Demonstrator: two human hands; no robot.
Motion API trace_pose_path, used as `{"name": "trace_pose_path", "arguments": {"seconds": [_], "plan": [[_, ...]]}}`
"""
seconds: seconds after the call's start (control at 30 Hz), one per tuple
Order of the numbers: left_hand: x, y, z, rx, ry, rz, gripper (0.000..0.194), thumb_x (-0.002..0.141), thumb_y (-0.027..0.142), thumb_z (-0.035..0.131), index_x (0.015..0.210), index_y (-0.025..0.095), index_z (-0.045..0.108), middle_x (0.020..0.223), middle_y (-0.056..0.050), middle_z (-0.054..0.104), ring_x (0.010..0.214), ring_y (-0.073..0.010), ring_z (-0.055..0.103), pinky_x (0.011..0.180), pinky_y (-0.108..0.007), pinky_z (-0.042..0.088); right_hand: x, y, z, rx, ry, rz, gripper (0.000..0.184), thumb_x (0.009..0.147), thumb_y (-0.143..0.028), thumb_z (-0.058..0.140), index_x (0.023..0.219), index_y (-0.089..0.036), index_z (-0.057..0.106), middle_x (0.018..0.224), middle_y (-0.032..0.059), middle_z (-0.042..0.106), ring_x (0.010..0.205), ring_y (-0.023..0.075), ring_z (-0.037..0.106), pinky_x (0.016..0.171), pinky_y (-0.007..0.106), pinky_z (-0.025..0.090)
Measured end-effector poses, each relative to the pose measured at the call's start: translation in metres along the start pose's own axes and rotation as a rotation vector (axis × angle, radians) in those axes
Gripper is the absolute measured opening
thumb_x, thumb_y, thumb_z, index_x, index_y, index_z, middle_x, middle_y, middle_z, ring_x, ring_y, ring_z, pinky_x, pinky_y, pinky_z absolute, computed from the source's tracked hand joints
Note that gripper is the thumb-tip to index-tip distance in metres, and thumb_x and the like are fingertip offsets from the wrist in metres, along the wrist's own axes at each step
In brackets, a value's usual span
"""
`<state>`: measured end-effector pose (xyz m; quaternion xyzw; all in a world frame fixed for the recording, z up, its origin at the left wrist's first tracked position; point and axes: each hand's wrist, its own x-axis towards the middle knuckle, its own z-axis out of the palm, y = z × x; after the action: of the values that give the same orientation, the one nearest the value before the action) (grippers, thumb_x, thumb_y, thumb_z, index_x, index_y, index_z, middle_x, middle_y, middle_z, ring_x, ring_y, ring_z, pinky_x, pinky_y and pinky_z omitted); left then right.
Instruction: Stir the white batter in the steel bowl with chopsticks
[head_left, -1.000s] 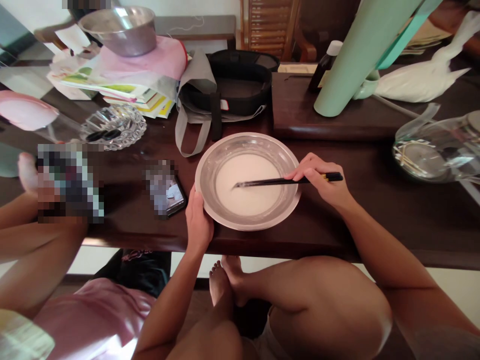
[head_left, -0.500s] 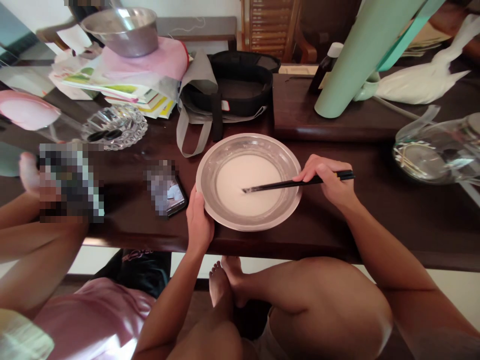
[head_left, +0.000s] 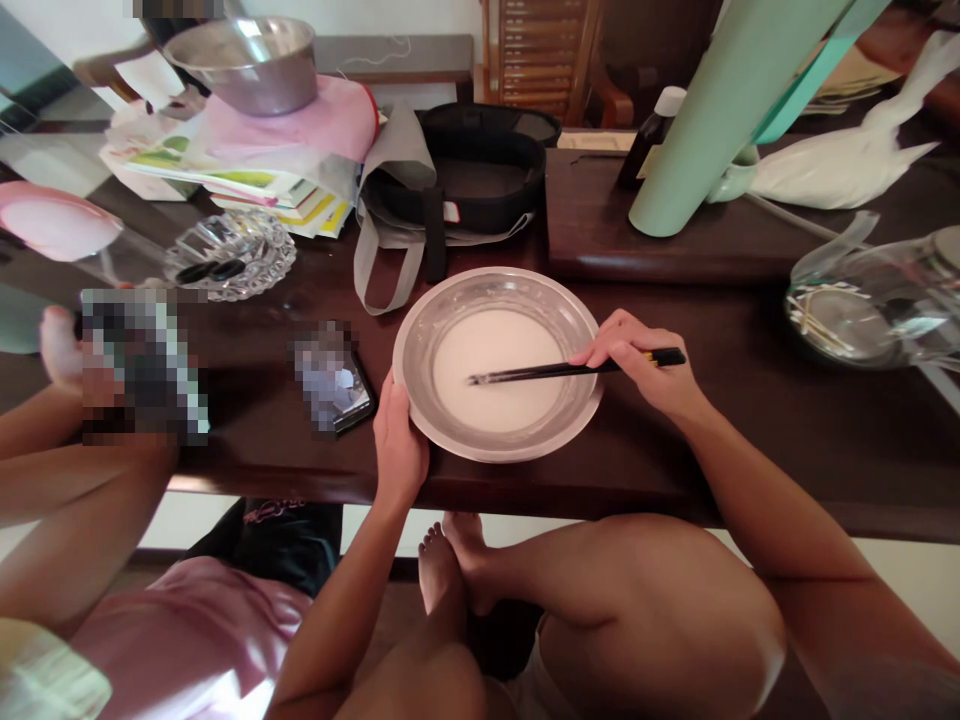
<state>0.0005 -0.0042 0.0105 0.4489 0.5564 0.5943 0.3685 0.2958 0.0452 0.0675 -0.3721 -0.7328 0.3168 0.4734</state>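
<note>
A wide steel bowl (head_left: pixel 420 330) with white liquid (head_left: pixel 517 400) in it stands at the near edge of a dark wooden table (head_left: pixel 712 450). My left hand (head_left: pixel 399 445) grips the bowl's rim on the left, fingers curled around it. My right hand (head_left: pixel 645 365) is closed on a pair of black chopsticks (head_left: pixel 536 373). They lie nearly level, with their tips in the liquid near the bowl's middle.
A phone (head_left: pixel 341 385) lies left of the bowl, a glass ashtray (head_left: pixel 229 252) further left. Behind are a black and grey bag (head_left: pixel 457 180), stacked papers (head_left: pixel 247 180) under a steel bowl (head_left: pixel 244 60), a green tube (head_left: pixel 712 120) and a glass jug (head_left: pixel 877 300). Another person's arm (head_left: pixel 75 480) is at left.
The chopstick tips swung right in the liquid and then back to the left, with my right hand following. My left hand has stayed on the rim.
</note>
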Motion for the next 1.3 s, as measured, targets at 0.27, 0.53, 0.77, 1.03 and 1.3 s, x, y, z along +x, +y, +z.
{"name": "trace_pose_path", "arguments": {"seconds": [0.27, 0.53, 0.77, 1.03, 1.3], "plan": [[0.0006, -0.0045, -0.0004, -0.024, 0.011, -0.004, 0.052, 0.104, 0.057, 0.047, 0.139, 0.021, 0.063, 0.133, -0.006, 0.060, 0.133, -0.0234, 0.052, 0.120, -0.033, 0.036, -0.0008, 0.0010, -0.0007, 0.097, 0.042, 0.002, 0.036, 0.098, -0.043, 0.056, 0.073, -0.029, 0.077, 0.073, 0.0021, 0.077, 0.070, 0.0217, 0.066, 0.069, 0.041, 0.054], [0.0009, -0.0060, -0.0011, 0.001, 0.003, 0.002, 0.055, 0.104, 0.060, 0.045, 0.140, 0.021, 0.062, 0.131, -0.007, 0.061, 0.132, -0.0236, 0.052, 0.119, -0.033, 0.038, -0.0009, 0.0001, -0.0007, 0.053, 0.124, 0.030, 0.038, 0.098, -0.044, 0.056, 0.069, -0.029, 0.076, 0.074, 0.0027, 0.077, 0.073, 0.0223, 0.069, 0.069, 0.041, 0.056], [0.0007, -0.0034, -0.0013, 0.000, 0.004, 0.003, 0.051, 0.105, 0.056, 0.046, 0.137, 0.020, 0.064, 0.131, -0.007, 0.061, 0.134, -0.0239, 0.051, 0.120, -0.033, 0.036, -0.0003, -0.0006, -0.0006, -0.024, 0.035, -0.005, 0.031, 0.097, -0.043, 0.058, 0.077, -0.031, 0.078, 0.078, 0.0021, 0.079, 0.080, 0.0237, 0.068, 0.074, 0.042, 0.056], [0.0010, -0.0054, -0.0007, -0.013, 0.008, 0.003, 0.052, 0.105, 0.056, 0.046, 0.138, 0.020, 0.063, 0.135, -0.007, 0.059, 0.135, -0.0241, 0.050, 0.120, -0.034, 0.036, -0.0006, 0.0014, -0.0004, 0.017, 0.017, -0.005, 0.031, 0.098, -0.042, 0.058, 0.077, -0.031, 0.079, 0.078, 0.0019, 0.079, 0.081, 0.0240, 0.069, 0.074, 0.042, 0.056], [0.0009, -0.0074, -0.0001, -0.031, -0.003, 0.001, 0.054, 0.105, 0.058, 0.046, 0.141, 0.021, 0.062, 0.136, -0.007, 0.059, 0.133, -0.0233, 0.052, 0.119, -0.032, 0.038, -0.0003, 0.0015, -0.0008, 0.083, 0.048, -0.031, 0.037, 0.099, -0.041, 0.056, 0.072, -0.029, 0.077, 0.073, 0.0015, 0.078, 0.071, 0.0206, 0.067, 0.070, 0.039, 0.054]]}}
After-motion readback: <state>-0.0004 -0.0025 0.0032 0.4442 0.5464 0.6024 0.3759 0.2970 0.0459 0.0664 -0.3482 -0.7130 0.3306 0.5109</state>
